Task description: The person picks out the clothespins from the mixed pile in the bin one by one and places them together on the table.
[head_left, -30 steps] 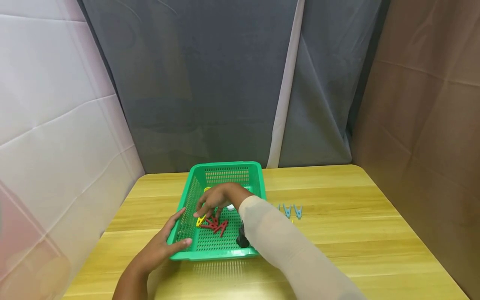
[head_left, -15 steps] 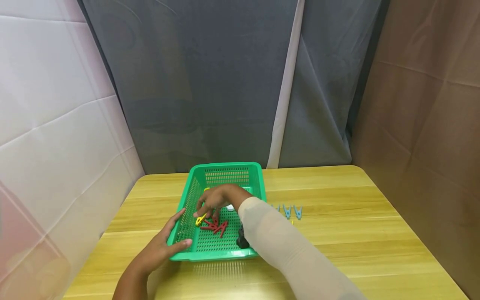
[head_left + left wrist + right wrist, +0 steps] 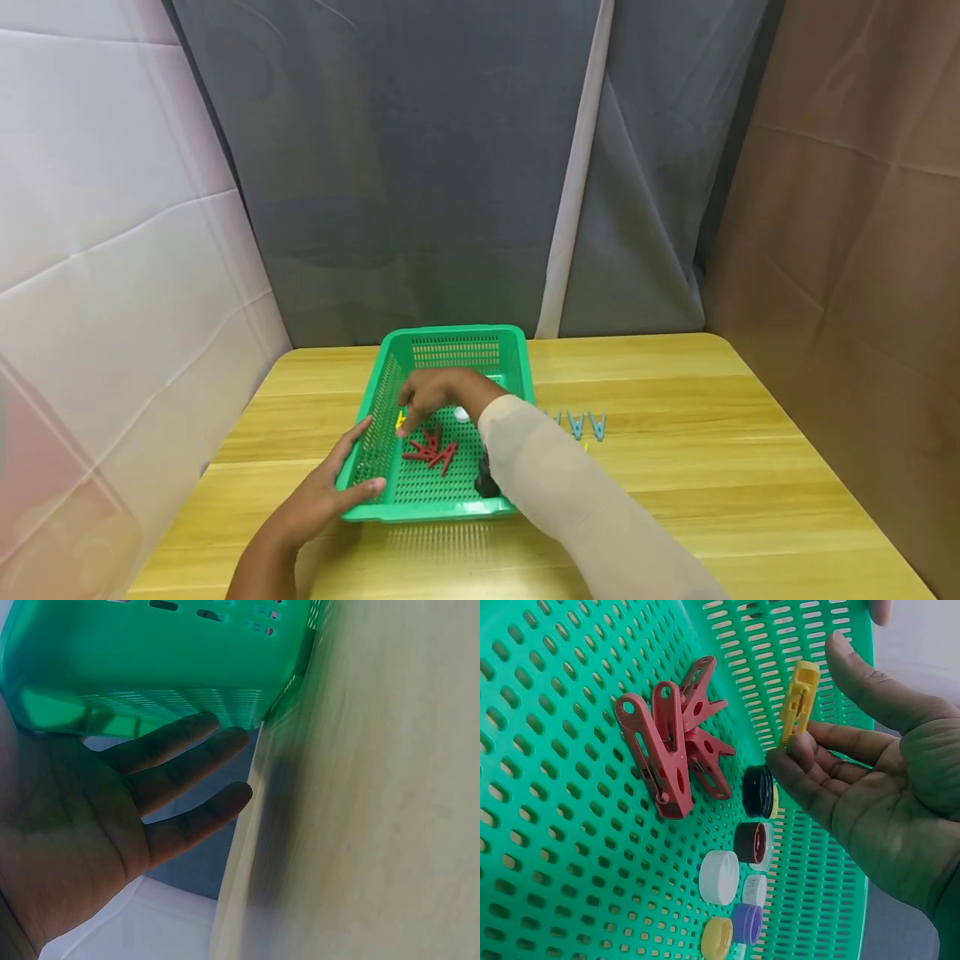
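In the head view, my left hand [image 3: 318, 496] rests at the near left corner of a green plastic basket [image 3: 431, 510]. Its thumb lies over the rim, and the left wrist view shows several straight, spread fingers beside the outer wall. My right hand [image 3: 431, 396] reaches into the basket from the right. A yellow clothespin [image 3: 800, 705] is held by the right fingertips above the basket floor, with the thumb apart from it in the right wrist view. Several red clothespins [image 3: 432, 450] lie in a pile on the basket floor.
Bottle caps lie in the basket, among them a white cap [image 3: 718, 877], a purple cap [image 3: 747, 923] and a black cap [image 3: 758, 790]. A black object [image 3: 486, 482] sits partly behind the right sleeve. Blue clothespins [image 3: 575, 426] lie on the wooden table [image 3: 675, 483] to the right.
My right hand has taken hold of the yellow clothespin and lifted it off the basket floor, away from the red pile. My left hand has stayed at the basket corner.
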Tool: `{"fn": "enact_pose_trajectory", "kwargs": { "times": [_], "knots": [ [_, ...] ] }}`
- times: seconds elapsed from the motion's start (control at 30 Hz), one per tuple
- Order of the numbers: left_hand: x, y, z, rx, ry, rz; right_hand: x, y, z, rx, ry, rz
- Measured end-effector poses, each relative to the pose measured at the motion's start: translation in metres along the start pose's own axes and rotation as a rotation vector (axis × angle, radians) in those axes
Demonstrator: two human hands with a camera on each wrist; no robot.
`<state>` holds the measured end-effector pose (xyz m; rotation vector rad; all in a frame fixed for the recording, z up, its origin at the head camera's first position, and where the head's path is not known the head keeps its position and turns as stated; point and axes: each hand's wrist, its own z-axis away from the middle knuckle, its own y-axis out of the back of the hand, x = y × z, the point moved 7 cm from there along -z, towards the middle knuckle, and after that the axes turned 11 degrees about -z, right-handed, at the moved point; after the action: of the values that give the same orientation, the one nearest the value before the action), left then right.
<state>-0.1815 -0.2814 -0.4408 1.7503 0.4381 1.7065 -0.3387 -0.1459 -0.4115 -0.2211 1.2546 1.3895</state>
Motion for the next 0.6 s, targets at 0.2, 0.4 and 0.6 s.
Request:
{"fn": "enact_pose_trajectory", "kwargs": {
  "times": [0.2, 0.4, 0.6],
  "knots": [
    [0.0011, -0.0002, -0.0013, 0.003, 0.002, -0.004, -0.0022, 0.0018, -0.0011, 0.011, 0.040, 0.071],
    [0.0007, -0.0003, -0.0030, 0.003, 0.009, -0.014, -0.0054, 0.0026, -0.0004, -0.001, 0.086, 0.095],
    [-0.0009, -0.0024, -0.0046, -0.008, 0.012, -0.006, -0.0066, 0.0079, 0.0020, 0.035, 0.106, 0.047]
  ]
}}
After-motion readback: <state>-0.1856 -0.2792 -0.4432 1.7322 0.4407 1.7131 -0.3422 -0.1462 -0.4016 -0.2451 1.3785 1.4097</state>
